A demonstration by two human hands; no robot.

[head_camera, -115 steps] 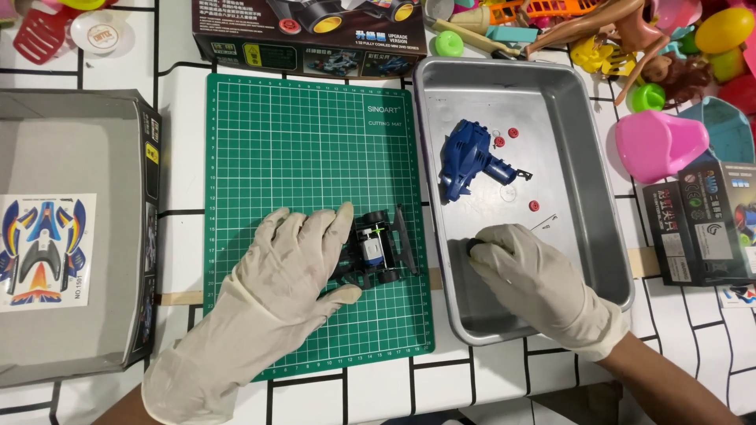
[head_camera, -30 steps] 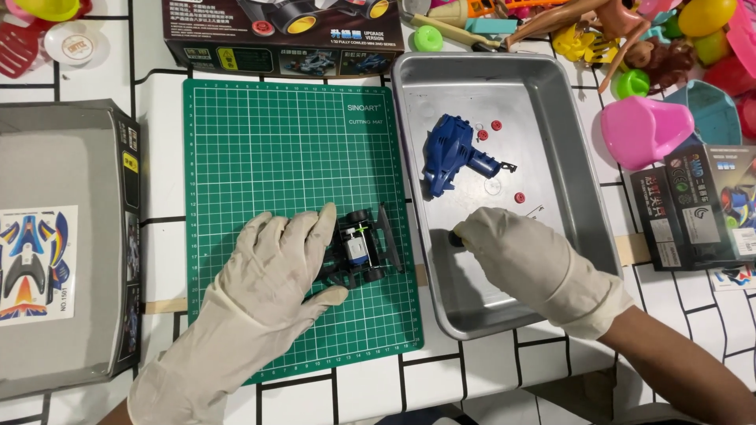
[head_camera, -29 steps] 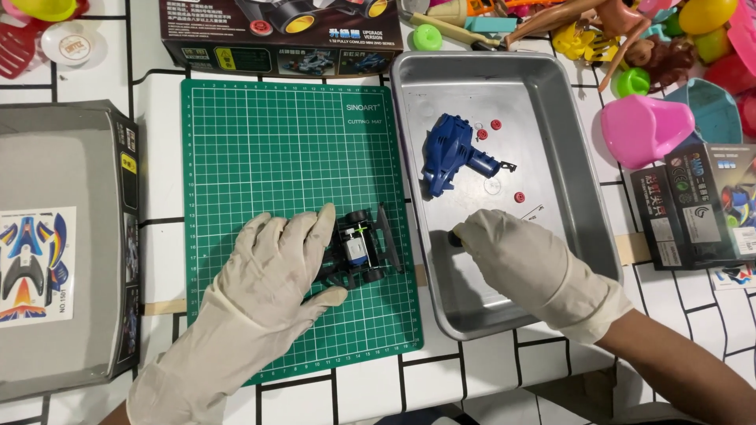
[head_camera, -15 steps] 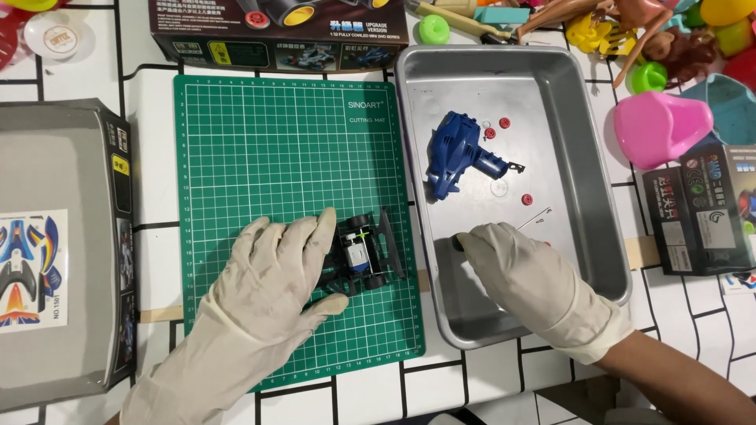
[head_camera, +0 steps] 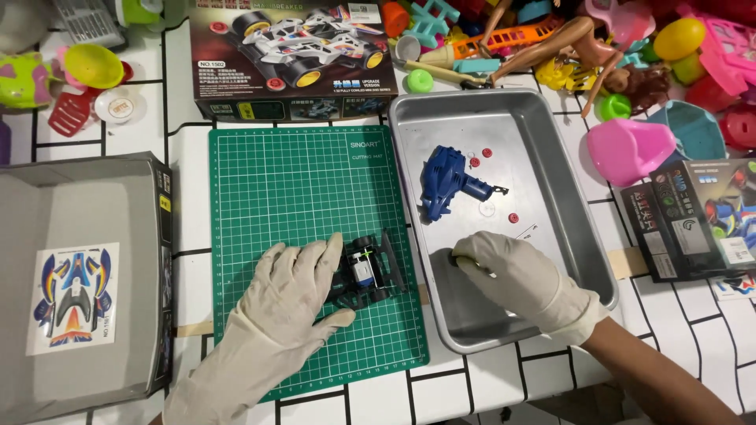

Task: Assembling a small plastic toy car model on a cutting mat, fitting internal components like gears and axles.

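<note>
Chassis (head_camera: 367, 271) of a black toy car lay on the lower part of a green cutting mat (head_camera: 307, 205), its motor showing as a small white and blue block in the middle. Largest in view was an open grey box (head_camera: 79, 205) at the left, with a sticker sheet (head_camera: 71, 297) lying flat inside it. Next in size, a metal tray (head_camera: 551, 157) sat just right of the mat. A printed kit box (head_camera: 287, 55) lay above the mat, and a heap of bright plastic toys (head_camera: 622, 47) filled the top right corner, with a pink cup (head_camera: 626, 149) near the tray's right wall. The left hand (head_camera: 287, 295), gloved, rested flat on the mat with fingers spread, its fingertips touching the chassis on its left side and steadying it rather than gripping it. The right hand (head_camera: 516, 275), also gloved, was inside the tray near its lower end, fingers curled down around something small and dark; what it was could not be told. A blue car body (head_camera: 445, 181) lay higher in the tray, apart from that hand. Tiny red parts (head_camera: 513, 217) were scattered near the body.
</note>
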